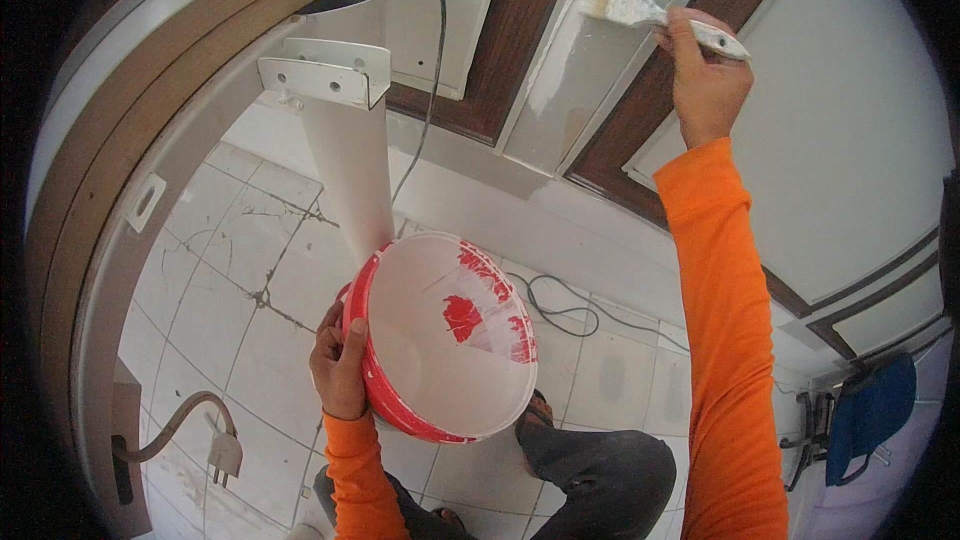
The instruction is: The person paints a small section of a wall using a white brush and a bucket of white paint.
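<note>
My right hand [703, 75] grips the handle of a paintbrush [619, 4] caked with white paint, its bristles against a narrow grey panel [570, 82] between dark brown wood frames. Fresh white paint covers part of that panel's left side. With my left hand [341, 364] I hold a red bucket [360, 330] by its rim, thumb on the outside. The bucket is tilted towards me; its inside is coated white, with red patches showing on the right wall.
A wide white pipe [341, 157] and a metal bracket [326, 79] stand left of the panel. A dark cable [439, 45] hangs nearby; more cable [559, 307] lies coiled on the tiled floor [300, 292]. A plug [225, 454] dangles lower left; a blue chair [874, 420] is at right.
</note>
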Available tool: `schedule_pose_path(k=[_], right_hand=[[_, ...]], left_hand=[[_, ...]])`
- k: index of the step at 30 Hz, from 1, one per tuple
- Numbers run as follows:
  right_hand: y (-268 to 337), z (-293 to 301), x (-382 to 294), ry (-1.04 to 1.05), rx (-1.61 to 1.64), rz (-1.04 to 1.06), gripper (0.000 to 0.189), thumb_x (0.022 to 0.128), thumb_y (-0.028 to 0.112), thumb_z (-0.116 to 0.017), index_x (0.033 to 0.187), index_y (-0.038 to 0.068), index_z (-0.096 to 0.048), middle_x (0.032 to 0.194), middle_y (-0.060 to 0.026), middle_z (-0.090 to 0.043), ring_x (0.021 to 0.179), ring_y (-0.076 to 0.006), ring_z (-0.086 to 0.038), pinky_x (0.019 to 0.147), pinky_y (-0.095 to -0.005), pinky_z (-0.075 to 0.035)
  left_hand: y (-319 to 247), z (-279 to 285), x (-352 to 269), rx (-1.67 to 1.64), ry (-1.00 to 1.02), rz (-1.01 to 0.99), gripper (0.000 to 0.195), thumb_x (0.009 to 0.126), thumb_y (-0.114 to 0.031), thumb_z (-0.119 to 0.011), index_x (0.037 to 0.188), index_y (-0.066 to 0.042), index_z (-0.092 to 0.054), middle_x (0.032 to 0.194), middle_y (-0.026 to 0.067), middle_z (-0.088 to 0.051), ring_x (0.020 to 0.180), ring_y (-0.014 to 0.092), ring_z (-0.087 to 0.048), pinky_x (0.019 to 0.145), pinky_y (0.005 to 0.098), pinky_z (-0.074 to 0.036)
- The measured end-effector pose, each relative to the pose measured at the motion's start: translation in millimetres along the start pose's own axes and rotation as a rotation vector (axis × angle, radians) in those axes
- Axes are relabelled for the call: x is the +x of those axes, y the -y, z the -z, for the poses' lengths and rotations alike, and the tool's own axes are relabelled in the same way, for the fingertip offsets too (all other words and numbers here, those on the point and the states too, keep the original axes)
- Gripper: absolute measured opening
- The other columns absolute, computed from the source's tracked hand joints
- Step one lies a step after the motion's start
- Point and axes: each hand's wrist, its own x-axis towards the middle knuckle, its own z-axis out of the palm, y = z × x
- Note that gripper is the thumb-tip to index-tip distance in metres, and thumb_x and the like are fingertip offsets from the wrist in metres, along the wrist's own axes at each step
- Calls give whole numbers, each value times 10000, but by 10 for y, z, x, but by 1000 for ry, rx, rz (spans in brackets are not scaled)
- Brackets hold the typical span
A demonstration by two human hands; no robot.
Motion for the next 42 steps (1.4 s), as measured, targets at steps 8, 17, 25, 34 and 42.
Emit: schedule_pose_path(k=[8, 17, 25, 34, 42], right_hand=[[21, 328, -411, -180, 287, -306, 202, 1040, 110, -780, 1146, -58, -743, 1111, -147, -784, 939, -216, -789, 856, -351, -699], [341, 792, -1932, 327, 426, -1148, 319, 1138, 268, -655, 1156, -44, -719, 1051, -170, -789, 917, -238, -809, 816, -380, -703], [123, 1179, -1862, 198, 487, -1184, 274, 1091, 197, -722, 1192, -58, -726, 1072, -132, -782, 907, -221, -798, 815, -341, -692], [219, 881, -1963, 378, 577, -1069, 374, 1060, 105, -714, 1385, -65, -642, 1164, -115, -747, 1031, -183, -735, 970, -361, -632], [-271, 114, -1430, 279, 27, -583, 358, 1052, 106, -706, 1373, -49, -666, 1078, -109, -769, 932, -164, -704, 875, -318, -568]], left_hand=[[13, 63, -17, -1, -5, -4, 372, 998, -316, -831, 865, 6, -701, 1582, 339, -547, 1521, 370, -504, 1245, 489, -380], [58, 36, 3, -3, -6, -3, 393, 997, -310, -838, 844, 23, -697, 1559, 339, -564, 1498, 359, -520, 1206, 467, -404], [-13, -28, -1, -51, -9, 34, 383, 1003, -303, -828, 843, 19, -697, 1564, 338, -561, 1509, 364, -509, 1238, 480, -382], [48, 46, 15, 17, 16, -6, 353, 1055, -290, -773, 959, 44, -707, 1552, 296, -596, 1415, 337, -571, 1187, 463, -442], [28, 31, -3, 46, 39, 5, 520, 1114, -271, -693, 1447, 122, -623, 1453, 188, -692, 1233, 234, -685, 1075, 369, -548]])
